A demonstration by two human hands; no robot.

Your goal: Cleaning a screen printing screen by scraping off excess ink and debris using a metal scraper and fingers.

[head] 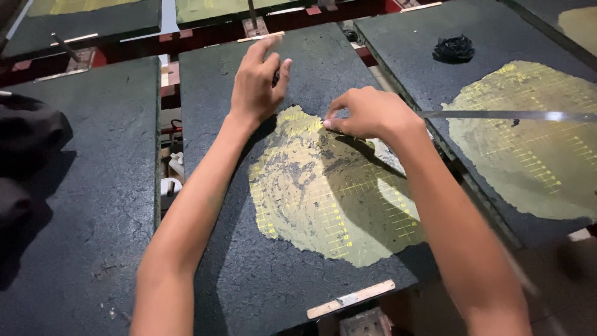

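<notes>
Looking down from the head cam, the left hand rests on the dark coated board, fingers loosely spread and holding nothing, right above the worn yellowish gridded patch. The right hand is curled, fingertips pinched at that patch's upper edge; can't tell what it grips. A black clump sits on the neighbouring board, well apart.
</notes>
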